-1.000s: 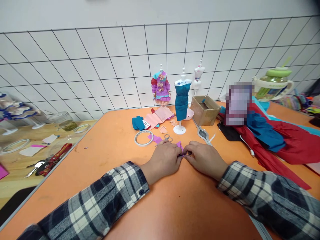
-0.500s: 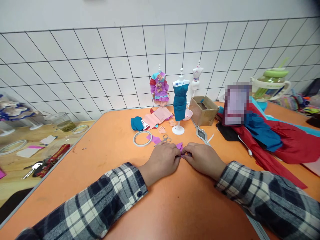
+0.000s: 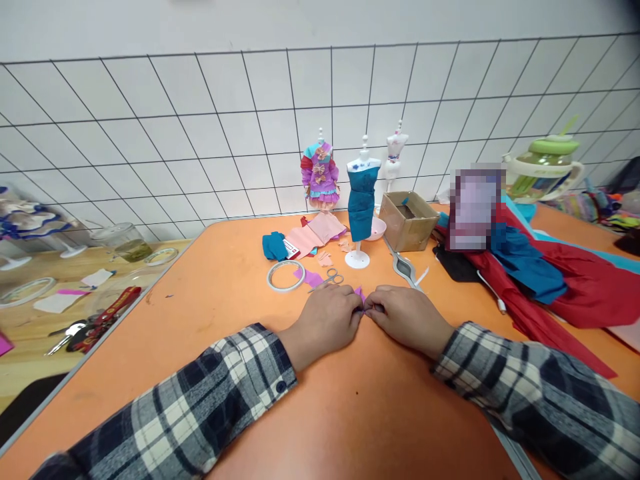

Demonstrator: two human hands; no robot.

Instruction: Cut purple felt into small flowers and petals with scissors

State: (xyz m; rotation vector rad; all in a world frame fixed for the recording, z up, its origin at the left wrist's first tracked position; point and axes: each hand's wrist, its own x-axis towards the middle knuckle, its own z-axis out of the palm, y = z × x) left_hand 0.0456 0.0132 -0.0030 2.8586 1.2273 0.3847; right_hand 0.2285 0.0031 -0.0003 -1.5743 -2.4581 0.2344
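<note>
A small piece of purple crepe paper or fabric [image 3: 360, 293] is pinched between my two hands, low over the orange table [image 3: 320, 427]. My left hand [image 3: 327, 321] grips it from the left with thumb and fingers closed. From the right, the fingertips of my right hand [image 3: 407, 315] pinch it as well, almost touching the left ones. Just beyond my left hand lie small scissors [image 3: 332, 277], a second purple scrap [image 3: 313, 278] and a roll of white tape [image 3: 285, 276]. A dress form in a teal dress [image 3: 362, 200] stands behind my hands.
Behind are a form in a purple outfit [image 3: 321, 177], pink sheets [image 3: 313, 235], a cardboard box [image 3: 408, 221] and a bare form [image 3: 395, 160]. On the right lie red cloth [image 3: 585, 287], a propped blurred screen [image 3: 474, 210] and grey tweezers [image 3: 403, 267]. Keys [image 3: 70, 337] lie left.
The visible purple piece looks narrower and more gathered between my fingers. Both hands stay nearly in place, and the view shifts very slightly.
</note>
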